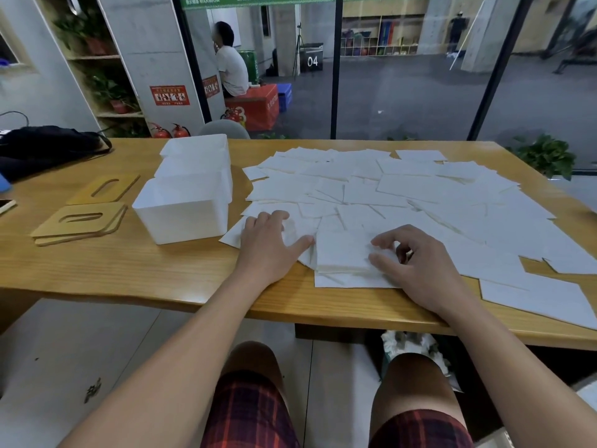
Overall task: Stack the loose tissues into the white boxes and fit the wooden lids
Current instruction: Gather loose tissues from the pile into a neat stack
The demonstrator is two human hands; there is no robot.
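Note:
Several loose white tissues [403,185] lie spread over the right half of the wooden table [145,270]. A small neat stack of tissues [342,253] sits near the front edge. My right hand [416,263] pinches the stack's right side between thumb and fingers. My left hand [268,244] lies on the tissues to the left of the stack, fingers curled over a crumpled one and thumb stretched toward the stack. Three white boxes [184,211] stand in a row to the left, empty as far as I can see. Wooden lids [80,221] with slots lie left of the boxes, one further back [105,189].
A black bag [48,147] rests at the table's far left corner, and a phone edge [6,206] shows at the left border. Glass panels stand beyond the table. A person sits on a red box [258,105] outside. A plant [546,153] is at far right.

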